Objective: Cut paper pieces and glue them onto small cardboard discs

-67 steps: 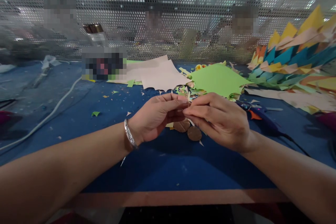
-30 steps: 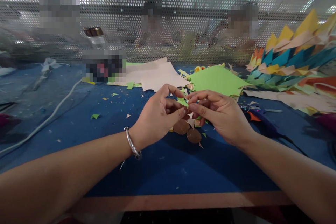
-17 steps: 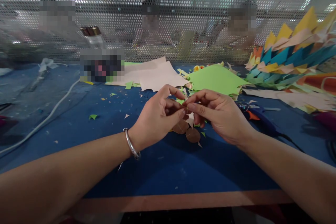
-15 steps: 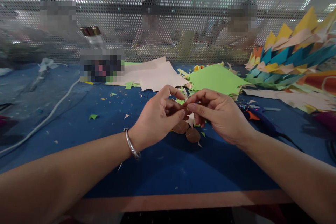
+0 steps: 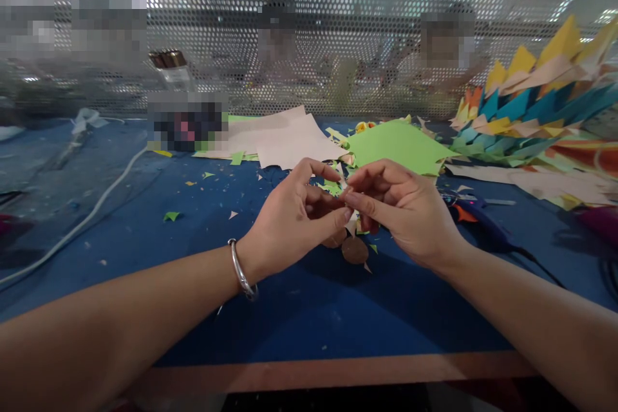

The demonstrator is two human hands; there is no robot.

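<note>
My left hand and my right hand meet over the middle of the blue table, fingertips pinched close together. Between them shows a small pale piece, partly hidden by the fingers; it looks like paper. Both thumbs and forefingers are at this piece. Just below the fingertips lie a brown disc and a second brown disc, the latter partly covered by my left hand. Small green and pale scraps are scattered around them.
Behind my hands lie pale sheets and a green sheet. A layered paper model stands at right, near a dark blue glue gun. A white cable crosses the left. Perforated metal mesh rises behind.
The fingertips have shifted slightly, and more of the pale piece shows between them. My right hand has tilted a little. The discs and sheets lie as before.
</note>
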